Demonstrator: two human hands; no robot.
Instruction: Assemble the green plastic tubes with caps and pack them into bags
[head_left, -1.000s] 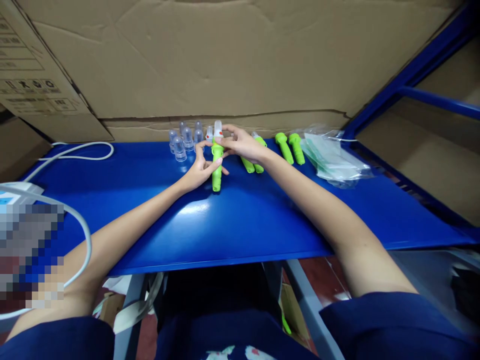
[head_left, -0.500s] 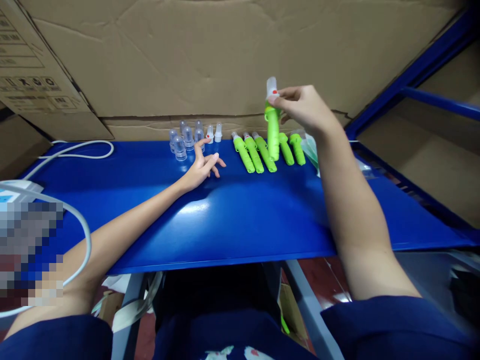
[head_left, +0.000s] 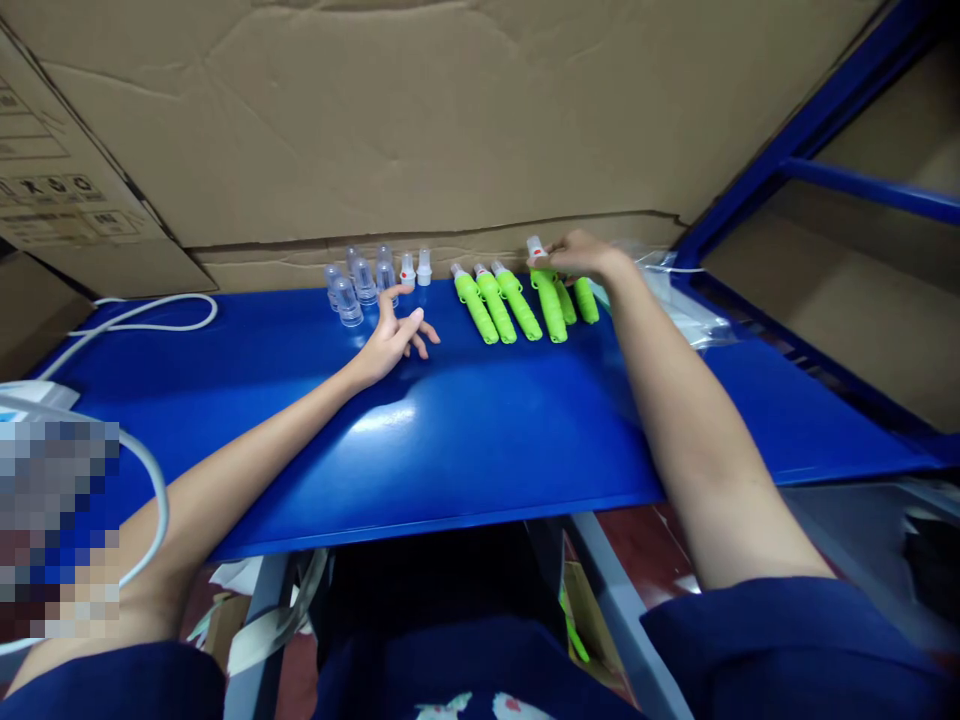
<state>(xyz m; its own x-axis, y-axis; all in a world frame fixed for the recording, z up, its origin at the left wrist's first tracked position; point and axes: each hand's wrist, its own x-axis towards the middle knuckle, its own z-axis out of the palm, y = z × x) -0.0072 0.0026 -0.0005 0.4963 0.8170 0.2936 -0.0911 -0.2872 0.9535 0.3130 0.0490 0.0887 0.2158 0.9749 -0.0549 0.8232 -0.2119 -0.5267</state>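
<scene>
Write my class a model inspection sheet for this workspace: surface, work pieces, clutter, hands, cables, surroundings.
Surface: blue tabletop, glossy, reflecting a bright patch.
Work pieces: three white-tipped green handles lying in a row; two small white tips upright beside a cluster of clear caps.
Clutter: clear plastic packet at the right.
Left hand: fingers spread, holding nothing.
Right hand: gripping another green handle near its tip.
Cables: white cable looping at the left; contact with the forearm unclear.
Surroundings: cardboard behind; blue frame at right.
</scene>
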